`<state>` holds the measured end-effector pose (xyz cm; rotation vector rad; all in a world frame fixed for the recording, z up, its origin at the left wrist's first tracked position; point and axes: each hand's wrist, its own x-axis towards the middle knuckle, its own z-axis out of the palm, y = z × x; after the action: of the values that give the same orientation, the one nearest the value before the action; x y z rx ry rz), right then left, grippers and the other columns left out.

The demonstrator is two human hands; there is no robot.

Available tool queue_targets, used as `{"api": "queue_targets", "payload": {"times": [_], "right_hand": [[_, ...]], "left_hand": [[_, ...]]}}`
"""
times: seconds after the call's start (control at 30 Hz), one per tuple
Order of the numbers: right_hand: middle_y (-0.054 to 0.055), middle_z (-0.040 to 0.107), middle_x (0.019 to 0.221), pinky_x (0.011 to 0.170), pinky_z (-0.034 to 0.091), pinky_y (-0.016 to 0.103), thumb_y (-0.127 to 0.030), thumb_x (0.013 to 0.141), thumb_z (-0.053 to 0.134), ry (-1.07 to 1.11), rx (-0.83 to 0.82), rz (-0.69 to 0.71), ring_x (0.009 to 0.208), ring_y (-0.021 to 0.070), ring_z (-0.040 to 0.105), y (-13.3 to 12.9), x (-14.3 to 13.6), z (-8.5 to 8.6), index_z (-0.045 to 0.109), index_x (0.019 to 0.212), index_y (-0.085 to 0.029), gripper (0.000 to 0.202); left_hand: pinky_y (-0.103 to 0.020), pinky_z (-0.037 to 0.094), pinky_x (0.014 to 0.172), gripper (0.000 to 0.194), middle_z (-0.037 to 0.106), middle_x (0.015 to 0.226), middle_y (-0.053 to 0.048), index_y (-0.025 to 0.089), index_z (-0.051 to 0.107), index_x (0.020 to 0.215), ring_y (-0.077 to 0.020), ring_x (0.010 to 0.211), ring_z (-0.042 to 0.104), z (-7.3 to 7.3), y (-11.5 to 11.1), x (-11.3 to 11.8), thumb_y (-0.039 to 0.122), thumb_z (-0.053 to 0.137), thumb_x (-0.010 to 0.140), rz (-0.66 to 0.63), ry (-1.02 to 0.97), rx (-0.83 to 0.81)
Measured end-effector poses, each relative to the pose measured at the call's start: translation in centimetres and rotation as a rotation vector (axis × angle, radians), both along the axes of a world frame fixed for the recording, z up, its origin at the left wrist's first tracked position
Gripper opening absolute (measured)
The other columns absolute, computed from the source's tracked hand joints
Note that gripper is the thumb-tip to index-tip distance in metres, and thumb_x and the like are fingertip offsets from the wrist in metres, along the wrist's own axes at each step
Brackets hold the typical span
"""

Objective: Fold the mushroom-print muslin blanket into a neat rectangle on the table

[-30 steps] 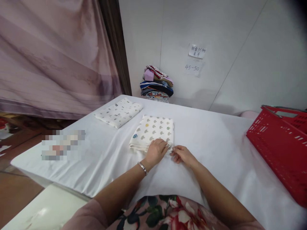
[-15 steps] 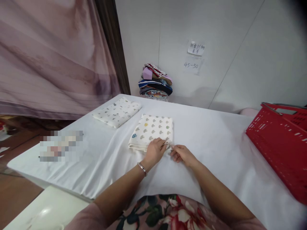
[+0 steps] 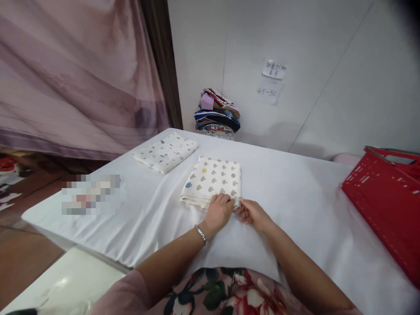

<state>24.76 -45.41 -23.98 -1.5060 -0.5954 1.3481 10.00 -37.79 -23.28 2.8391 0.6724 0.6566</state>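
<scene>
A folded white cloth [image 3: 213,177] with grey mushroom-like prints and a few coloured ones lies in front of me. My left hand [image 3: 220,212], with a silver bracelet at the wrist, is closed at the cloth's near right edge, fingers over the top layer. Just beside it, my right hand [image 3: 252,213] pinches the near right corner between thumb and forefinger; its other fingers curl under. Part of that corner is hidden by my fingers. Farther off to the left lies a second folded white cloth [image 3: 166,153] with small dark prints.
Both cloths lie on a table with a white cover [image 3: 295,197]. A red plastic basket [image 3: 387,210] stands at the right. Behind the table is a stack of folded fabrics [image 3: 218,113] against the wall. A blurred-out item [image 3: 90,194] lies at the left, near a pink curtain [image 3: 82,78].
The lifted near right corner of the mushroom cloth now lies flatter. My left fingers have come down onto the edge. The whole view has shifted slightly.
</scene>
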Motion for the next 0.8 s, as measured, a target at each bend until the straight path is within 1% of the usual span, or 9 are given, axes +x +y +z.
{"api": "queue_targets", "payload": {"times": [0.1,0.2,0.27,0.4,0.5,0.57,0.63,0.7,0.8], "right_hand": [[0.003,0.064,0.07,0.031,0.036,0.016,-0.048,0.078,0.059,-0.069,-0.028,0.004,0.042,0.0071,0.054,0.1,-0.3,-0.2,0.056,0.076,-0.016,0.033],[0.002,0.063,0.068,0.031,0.034,0.016,-0.042,0.077,0.062,-0.113,-0.057,0.01,0.04,0.0063,0.051,0.2,-0.5,-0.4,0.053,0.071,-0.016,0.028],[0.002,0.062,0.067,0.033,0.034,0.016,-0.041,0.077,0.062,-0.122,-0.056,0.024,0.041,0.0063,0.052,0.1,-0.5,-0.5,0.053,0.07,-0.016,0.026],[0.004,0.062,0.072,0.036,0.037,0.02,-0.048,0.077,0.058,-0.225,-0.043,0.072,0.046,0.0087,0.053,-0.5,-0.3,-0.4,0.055,0.073,-0.017,0.031],[0.003,0.063,0.076,0.043,0.043,0.026,-0.053,0.077,0.054,-0.62,0.0,0.03,0.052,0.0139,0.056,-1.0,-0.3,-0.1,0.057,0.096,-0.02,0.039],[0.004,0.063,0.089,0.056,0.048,0.032,-0.052,0.079,0.052,-0.982,0.118,-0.023,0.068,0.0187,0.06,-1.1,-0.5,0.3,0.053,0.111,-0.023,0.044],[0.006,0.059,0.105,0.073,0.049,0.035,-0.047,0.082,0.05,-1.237,0.29,0.011,0.091,0.0224,0.058,-1.0,-1.0,0.8,0.054,0.114,-0.025,0.039],[0.006,0.057,0.112,0.083,0.046,0.036,-0.04,0.085,0.047,-1.346,0.433,0.133,0.103,0.0231,0.053,-0.6,-1.4,1.0,0.058,0.109,-0.026,0.029],[0.006,0.059,0.105,0.085,0.045,0.036,-0.033,0.088,0.045,-1.39,0.493,0.284,0.1,0.0223,0.053,0.1,-1.4,0.8,0.062,0.103,-0.026,0.024]], "left_hand": [[-0.038,0.04,0.081,0.016,0.058,0.092,-0.006,0.021,0.059,0.098,-0.0218,0.093,0.051,0.2,0.2,-0.6,0.022,0.052,0.083,-0.07,-0.015,-0.023],[-0.036,0.041,0.088,0.024,0.059,0.103,-0.006,0.022,0.057,0.107,-0.0195,0.099,0.052,0.2,1.7,-2.5,0.025,0.052,0.084,-0.134,-0.091,-0.053],[-0.037,0.041,0.092,0.026,0.059,0.108,-0.007,0.02,0.057,0.11,-0.0192,0.103,0.052,0.2,3.3,-4.7,0.021,0.048,0.085,-0.056,-0.161,-0.044],[-0.039,0.043,0.094,0.037,0.057,0.115,-0.008,0.02,0.057,0.112,-0.0214,0.108,0.051,0.2,6.2,-9.9,0.014,0.05,0.077,0.229,-0.247,-0.097],[-0.038,0.043,0.097,0.044,0.055,0.118,-0.007,0.022,0.056,0.114,-0.0209,0.109,0.051,0.2,6.9,-12.6,0.012,0.051,0.072,0.357,-0.253,-0.218],[-0.037,0.042,0.098,0.042,0.055,0.118,-0.006,0.023,0.056,0.113,-0.0203,0.108,0.052,0.1,6.8,-13.4,0.015,0.053,0.072,0.39,-0.242,-0.294],[-0.035,0.044,0.095,0.037,0.055,0.116,-0.005,0.023,0.056,0.111,-0.0194,0.105,0.054,-0.1,6.7,-13.4,0.02,0.054,0.074,0.406,-0.246,-0.369],[-0.032,0.047,0.088,0.03,0.055,0.112,-0.004,0.023,0.057,0.106,-0.0171,0.097,0.056,-0.3,6.7,-13.0,0.022,0.051,0.076,0.419,-0.277,-0.424],[-0.028,0.048,0.079,0.019,0.056,0.103,-0.002,0.022,0.057,0.094,-0.0142,0.087,0.057,-0.4,7.1,-12.5,0.021,0.049,0.077,0.437,-0.316,-0.437]]}}
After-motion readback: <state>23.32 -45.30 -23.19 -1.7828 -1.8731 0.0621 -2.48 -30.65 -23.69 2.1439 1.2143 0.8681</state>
